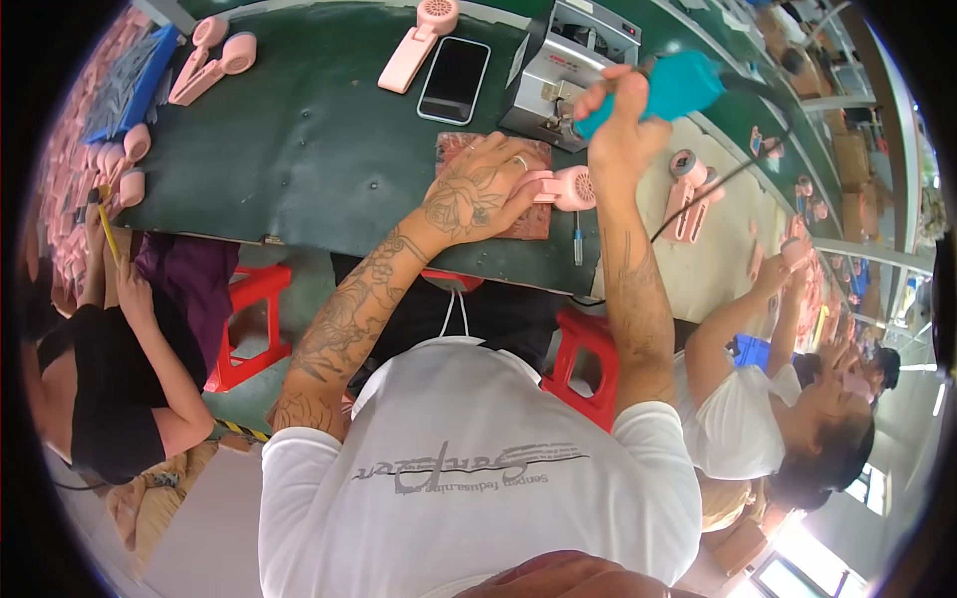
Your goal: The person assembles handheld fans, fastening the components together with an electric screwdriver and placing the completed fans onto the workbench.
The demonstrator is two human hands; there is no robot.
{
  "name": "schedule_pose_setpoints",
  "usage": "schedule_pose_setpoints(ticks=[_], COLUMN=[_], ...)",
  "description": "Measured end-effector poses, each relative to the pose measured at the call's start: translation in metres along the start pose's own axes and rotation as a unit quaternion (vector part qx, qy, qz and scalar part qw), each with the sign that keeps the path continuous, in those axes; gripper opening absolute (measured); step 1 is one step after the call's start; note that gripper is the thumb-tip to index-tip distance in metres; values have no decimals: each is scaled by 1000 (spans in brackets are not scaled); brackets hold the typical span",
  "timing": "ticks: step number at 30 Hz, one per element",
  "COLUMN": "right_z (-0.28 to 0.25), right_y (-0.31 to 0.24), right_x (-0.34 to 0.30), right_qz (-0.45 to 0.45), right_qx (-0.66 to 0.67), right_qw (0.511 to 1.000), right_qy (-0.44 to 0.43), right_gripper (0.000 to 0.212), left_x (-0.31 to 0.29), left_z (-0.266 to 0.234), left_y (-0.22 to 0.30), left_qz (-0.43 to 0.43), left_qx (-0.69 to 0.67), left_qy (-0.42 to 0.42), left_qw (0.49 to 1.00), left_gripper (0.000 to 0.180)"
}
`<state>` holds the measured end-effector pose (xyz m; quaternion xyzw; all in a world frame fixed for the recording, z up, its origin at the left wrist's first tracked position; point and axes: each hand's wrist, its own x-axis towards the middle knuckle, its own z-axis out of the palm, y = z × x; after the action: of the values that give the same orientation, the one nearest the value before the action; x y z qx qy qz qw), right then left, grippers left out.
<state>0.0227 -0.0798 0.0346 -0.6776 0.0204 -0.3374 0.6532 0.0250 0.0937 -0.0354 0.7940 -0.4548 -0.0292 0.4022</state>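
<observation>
My left hand (pixel 480 189) presses down on a pink handheld fan (pixel 575 187), fingers bent round its handle. The fan's round grilled head points right, and part of its handle is hidden under the hand. Beneath them lies a reddish patterned mat (pixel 533 225). Raised to the right, my right hand (pixel 630 138) grips a teal electric screwdriver (pixel 686 86) with a dark cord. The screwdriver's tip end is by a grey metal screw feeder box (pixel 558 75); whether it touches I cannot tell. A small screwdriver (pixel 578 245) lies near the table's front edge.
A phone (pixel 455 80) and another pink fan (pixel 419 45) lie on the green table (pixel 299 140). Folded pink fans (pixel 212 62) and a blue tray (pixel 130 85) are at far left. More fans (pixel 686 194) stand right, near the cord. People work at both sides.
</observation>
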Motion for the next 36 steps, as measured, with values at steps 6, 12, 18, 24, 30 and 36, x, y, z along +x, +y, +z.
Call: schedule_pose_setpoints(ticks=[6,12,18,24,30,36], right_z=[-27,-27,-28,-26,-25,-31], right_y=[-28,-24,-10,-9,-1,-4], right_x=[-47,-56,-63,-63,-62,-79], right_qz=[46,56,56,63,38,148], right_qx=[10,44,86,78,63,51], right_qw=[999,997,995,995,997,988], right_qy=[-17,-21,-18,-25,-22,18], right_gripper=[55,49,39,39,41,30], left_x=[0,0,1,2,5,-4], left_z=[3,4,4,9,2,0], left_y=[3,0,3,2,1,-3], left_qz=[-17,-17,23,25,14,84], left_qx=[40,12,21,44,40,43], left_qy=[20,3,38,64,32,75], left_qw=[999,1000,999,997,999,993], left_gripper=[36,35,29,26,30,30])
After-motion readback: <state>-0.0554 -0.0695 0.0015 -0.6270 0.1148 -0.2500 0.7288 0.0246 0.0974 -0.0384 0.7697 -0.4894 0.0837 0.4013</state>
